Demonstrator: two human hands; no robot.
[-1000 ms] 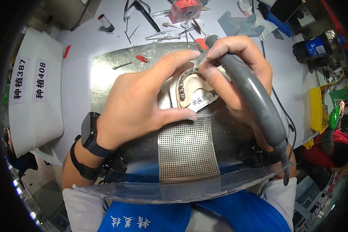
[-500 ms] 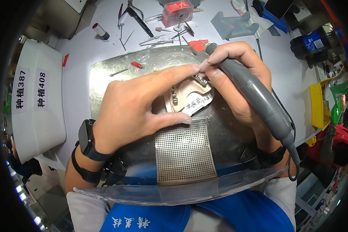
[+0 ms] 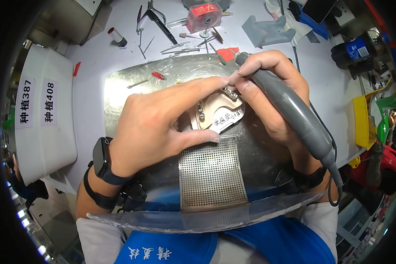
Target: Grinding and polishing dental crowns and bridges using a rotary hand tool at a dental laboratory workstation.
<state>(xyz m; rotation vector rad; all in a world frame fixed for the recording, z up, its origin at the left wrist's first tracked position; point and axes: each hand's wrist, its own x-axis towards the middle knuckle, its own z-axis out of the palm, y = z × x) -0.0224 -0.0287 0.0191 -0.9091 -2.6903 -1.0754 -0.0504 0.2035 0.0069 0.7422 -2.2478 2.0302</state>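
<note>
A cream, ink-marked dental model (image 3: 211, 110) bearing shiny, knobbly metalwork (image 3: 201, 113) along its rim is held between the widely parted left fingers (image 3: 197, 91), while the right fingers (image 3: 268, 60) wrap a grey handpiece (image 3: 290, 108)

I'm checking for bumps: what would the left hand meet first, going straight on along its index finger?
The left hand would likely meet the right hand, at its fingertips; they look touching or nearly so, though depth is unclear.
</note>
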